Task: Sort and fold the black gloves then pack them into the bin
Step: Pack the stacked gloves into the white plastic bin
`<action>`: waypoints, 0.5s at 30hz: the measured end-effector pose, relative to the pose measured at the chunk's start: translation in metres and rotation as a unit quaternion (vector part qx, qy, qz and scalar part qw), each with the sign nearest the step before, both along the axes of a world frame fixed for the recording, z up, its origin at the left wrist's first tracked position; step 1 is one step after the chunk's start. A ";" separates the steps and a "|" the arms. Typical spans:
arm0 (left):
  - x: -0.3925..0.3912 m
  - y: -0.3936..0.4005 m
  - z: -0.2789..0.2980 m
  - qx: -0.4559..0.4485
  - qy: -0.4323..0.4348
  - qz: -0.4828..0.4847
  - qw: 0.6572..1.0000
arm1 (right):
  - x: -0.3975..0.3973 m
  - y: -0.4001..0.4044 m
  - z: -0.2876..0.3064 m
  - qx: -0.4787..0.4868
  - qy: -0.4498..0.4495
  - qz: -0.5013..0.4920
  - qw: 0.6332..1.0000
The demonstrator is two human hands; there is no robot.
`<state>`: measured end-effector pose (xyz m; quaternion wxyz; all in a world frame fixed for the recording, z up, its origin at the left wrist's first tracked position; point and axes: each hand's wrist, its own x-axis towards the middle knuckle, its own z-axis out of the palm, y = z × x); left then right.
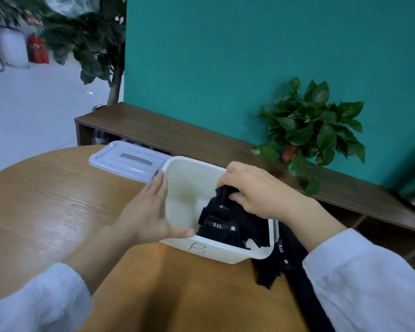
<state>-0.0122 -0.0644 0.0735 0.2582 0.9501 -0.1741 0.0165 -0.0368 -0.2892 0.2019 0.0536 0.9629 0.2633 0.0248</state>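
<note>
Left hand: your left hand (149, 209) steadies the white bin (216, 254), fingers straight along its left wall, thumb on the near rim.
Right hand: your right hand (256, 190) grips black gloves (225, 224) inside the bin.
Remaining gloves: more black gloves (277, 264) lie on the wooden table (46, 200), right of the bin.
Lid: the bin lid (127, 160) rests behind the bin.

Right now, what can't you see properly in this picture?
Head view only:
- Black gloves in the white plastic bin: count unclear, right hand covers them.
- Black glove pile beside the bin: sleeve hides part.
- Red objects far left: blurred.
- Shelf contents: too dark.
</note>
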 end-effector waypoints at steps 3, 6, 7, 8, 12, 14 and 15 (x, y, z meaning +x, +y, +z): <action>0.006 0.001 -0.002 0.013 -0.008 -0.006 1.000 | 0.038 -0.003 -0.019 -0.070 -0.013 0.037 0.997; 0.007 0.002 -0.002 0.017 -0.034 -0.023 0.999 | 0.068 -0.015 -0.048 -0.120 -0.017 0.067 0.990; 0.009 0.003 -0.003 0.015 -0.040 -0.027 0.999 | 0.075 -0.019 -0.057 -0.130 -0.015 0.073 0.989; 0.009 0.003 -0.003 0.016 -0.041 -0.028 0.999 | 0.082 -0.023 -0.065 -0.138 -0.011 0.077 0.987; 0.012 0.003 -0.006 0.048 -0.016 -0.016 0.999 | 0.101 -0.037 -0.092 -0.133 0.014 0.085 0.987; 0.013 0.004 -0.008 0.061 -0.006 -0.012 0.998 | 0.105 -0.039 -0.103 -0.119 0.021 0.089 0.989; 0.014 0.004 -0.008 0.066 -0.001 -0.012 0.998 | 0.106 -0.039 -0.107 -0.113 0.024 0.091 0.989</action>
